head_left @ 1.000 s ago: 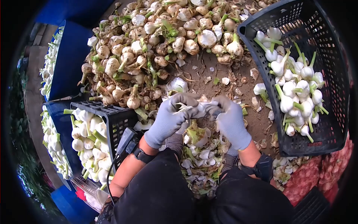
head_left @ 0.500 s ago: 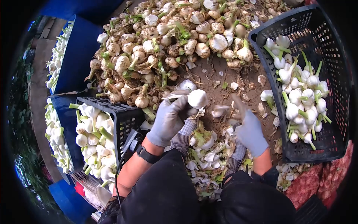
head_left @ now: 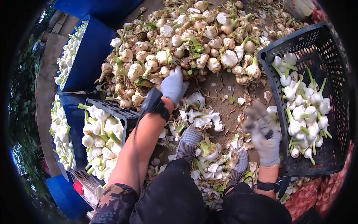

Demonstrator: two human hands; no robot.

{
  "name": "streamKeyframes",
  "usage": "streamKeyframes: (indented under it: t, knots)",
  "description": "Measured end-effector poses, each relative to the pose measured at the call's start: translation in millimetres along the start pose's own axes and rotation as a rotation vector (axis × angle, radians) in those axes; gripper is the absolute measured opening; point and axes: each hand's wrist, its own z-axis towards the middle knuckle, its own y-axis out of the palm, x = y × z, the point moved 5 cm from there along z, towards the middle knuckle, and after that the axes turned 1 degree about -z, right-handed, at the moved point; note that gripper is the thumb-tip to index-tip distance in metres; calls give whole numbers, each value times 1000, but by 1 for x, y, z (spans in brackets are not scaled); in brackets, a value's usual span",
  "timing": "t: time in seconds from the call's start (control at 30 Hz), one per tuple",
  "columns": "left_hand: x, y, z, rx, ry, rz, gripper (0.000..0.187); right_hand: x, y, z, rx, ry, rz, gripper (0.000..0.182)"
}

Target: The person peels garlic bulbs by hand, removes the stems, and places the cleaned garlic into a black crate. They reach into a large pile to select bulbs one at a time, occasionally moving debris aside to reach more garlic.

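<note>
My left hand (head_left: 173, 86), in a pale grey glove, reaches palm down into the near edge of a heap of unpeeled garlic bulbs (head_left: 135, 72). Its visible fingers are stretched out among the bulbs; some fingertips are hidden. My right hand (head_left: 265, 136), gloved and stained, hovers beside the black crate on the right. Motion smears its fingers, and a small dark patch shows on the glove. I cannot make out anything held there. Trimmed white garlic bulbs (head_left: 306, 112) with green stems lie in that black crate (head_left: 278, 44). Loose garlic skins (head_left: 199, 115) cover the ground between my hands.
A second black crate (head_left: 125, 112) full of white garlic stands at the left. Beyond it are blue bins (head_left: 87, 52) holding more garlic. Red mesh sacks (head_left: 305, 198) lie at the lower right. My feet (head_left: 192, 136) rest among the peelings.
My left hand has moved up to the heap, and the white garlic bulb it held no longer shows in it. My right hand has shifted right and down, toward the right crate.
</note>
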Motion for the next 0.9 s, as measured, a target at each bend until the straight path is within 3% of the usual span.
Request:
streamKeyframes:
  t: [0.07, 0.13, 0.2, 0.3, 0.37, 0.43, 0.5, 0.53, 0.57, 0.63, 0.67, 0.77, 0.9]
  knots:
    - [1, 15, 8, -14, -60, 13, 56, 9, 11, -3, -56, -29, -101, 52]
    - [1, 7, 10, 15, -36, -38, 55, 25, 12, -5, -51, 185, 116, 50]
    - [0, -3, 6, 96, -16, -152, 51, 27, 9, -6, -34, 195, 43, 52]
    - [6, -23, -52, 136, 22, -327, 51, 23, 6, -10, 43, 220, -120, 50]
    - [15, -26, -97, 121, 183, -617, 54, 42, 0, -12, -17, 383, -277, 43]
    - [38, -19, -127, -158, 265, -1042, 57, 56, 17, -7, -72, 280, -283, 33]
    - [65, -27, -141, -561, 346, -1033, 59, 63, 22, -5, -121, 203, -355, 22]
    - [71, -21, -145, -463, 422, -1109, 62, 59, 25, -4, 31, 418, -393, 18]
    - [73, -23, -146, -475, 425, -1113, 62, 59, 23, -1, 4, 348, -332, 27]
    - [81, -35, -140, -362, 612, -872, 66, 51, 26, -1, 61, 416, -366, 28]
    - [80, -33, -139, -421, 581, -912, 67, 50, 27, -2, 93, 379, -352, 29]
    - [79, -9, -146, -724, 161, -1559, 67, 45, 28, -3, 73, 453, -343, 30]
    - [75, -6, -148, -778, 64, -1616, 71, 42, 26, -3, 77, 524, -305, 28]
